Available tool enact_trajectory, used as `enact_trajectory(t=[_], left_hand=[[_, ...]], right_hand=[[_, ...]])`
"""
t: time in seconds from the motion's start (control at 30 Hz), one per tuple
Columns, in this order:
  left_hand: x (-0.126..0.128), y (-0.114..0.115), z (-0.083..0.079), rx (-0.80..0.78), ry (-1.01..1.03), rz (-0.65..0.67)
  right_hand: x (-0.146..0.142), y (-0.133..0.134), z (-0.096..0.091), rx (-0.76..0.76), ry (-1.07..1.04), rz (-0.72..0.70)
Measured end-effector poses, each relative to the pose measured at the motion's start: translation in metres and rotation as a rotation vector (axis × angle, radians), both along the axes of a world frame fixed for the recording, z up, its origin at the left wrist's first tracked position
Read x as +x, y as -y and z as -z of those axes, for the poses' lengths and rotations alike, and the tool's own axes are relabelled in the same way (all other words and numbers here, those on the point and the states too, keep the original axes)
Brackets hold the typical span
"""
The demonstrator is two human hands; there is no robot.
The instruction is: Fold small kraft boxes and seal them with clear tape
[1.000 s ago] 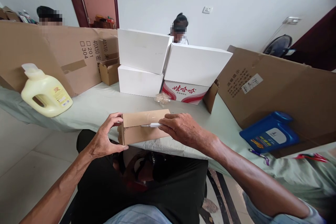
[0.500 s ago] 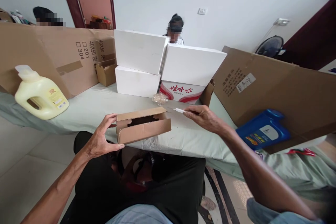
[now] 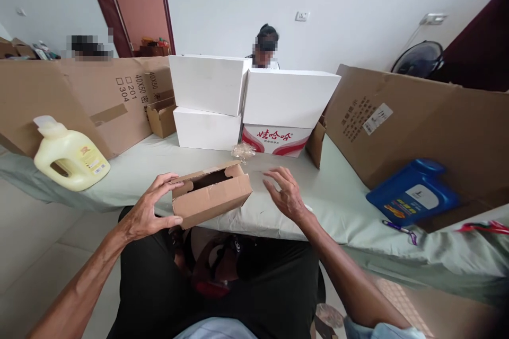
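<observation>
A small brown cardboard box (image 3: 212,198) rests near the table's front edge, its top flaps standing and a dark gap between them. Closed on its left end is my left hand (image 3: 149,209), thumb at the near side and fingers at the far side. To the right of the box, my right hand (image 3: 285,193) hovers with fingers apart and nothing between them. Part of a slim white object (image 3: 308,208) shows on the cloth beside my right wrist; the wrist hides the rest. Behind the box lies a crumpled clear plastic bundle (image 3: 243,151).
White boxes (image 3: 209,85) are stacked at the back beside a red-and-white carton (image 3: 276,140). A yellow jug (image 3: 71,161) stands left, a blue bottle (image 3: 413,193) leans right near a purple pen-like item (image 3: 400,230). Cardboard panels (image 3: 417,132) flank the table; a person (image 3: 265,45) is behind.
My right hand has let go of the slim white tool, which now lies by the wrist, and has moved nearer the box. The box has turned slightly in my left hand.
</observation>
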State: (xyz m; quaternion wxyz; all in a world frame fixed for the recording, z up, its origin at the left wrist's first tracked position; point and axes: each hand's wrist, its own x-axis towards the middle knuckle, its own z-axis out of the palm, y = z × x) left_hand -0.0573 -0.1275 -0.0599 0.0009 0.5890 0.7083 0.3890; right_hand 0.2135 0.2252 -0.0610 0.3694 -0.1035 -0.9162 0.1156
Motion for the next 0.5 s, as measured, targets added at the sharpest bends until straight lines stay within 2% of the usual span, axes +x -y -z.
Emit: enact_trajectory(t=[0.1,0.17,0.27,0.5], left_hand=[[0.002,-0.003,-0.007,0.051,0.001,-0.060],[0.006,-0.005,-0.011,0.062,-0.013,-0.093],[0.012,-0.009,-0.014,0.096,-0.073,-0.104],[0.024,-0.016,-0.025,0.128,-0.281,-0.077]], right_hand=[[-0.032,0.044,-0.038,0.138,-0.052,-0.255],[-0.047,0.065,-0.051,0.211,-0.012,-0.364],[-0.058,0.077,-0.054,0.268,0.079,-0.415],[-0.060,0.069,-0.047,0.245,0.146,-0.398]])
